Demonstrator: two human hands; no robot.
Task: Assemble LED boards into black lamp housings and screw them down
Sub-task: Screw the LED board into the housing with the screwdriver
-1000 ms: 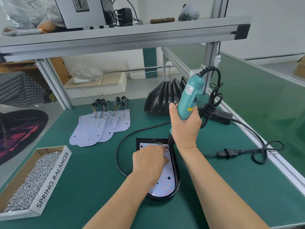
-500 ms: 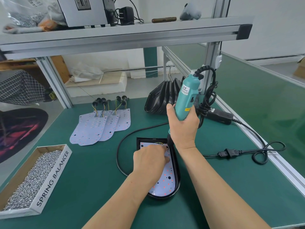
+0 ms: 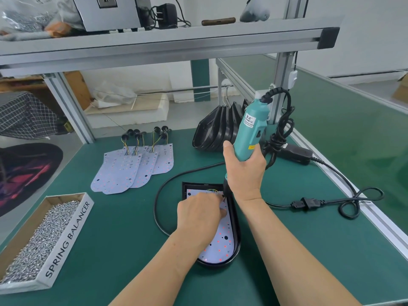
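LED board: white, lying inside a black lamp housing at the middle of the bench.
Bench: green mat under an aluminium-framed shelf.
Screw box: at the far left, full of silver screws.
Spare LED boards: fanned out and overlapping, behind and to the left of the housing.
Left hand: resting on the board and covering its upper part, fingers bent; I cannot tell whether they pinch anything.
Right hand: wrapped around the teal electric screwdriver, tip down at the board's top right corner.
Stacked housings: behind the screwdriver.
Power plug: on the right, its cord looped.
Conveyor belt: green, beside the bench.
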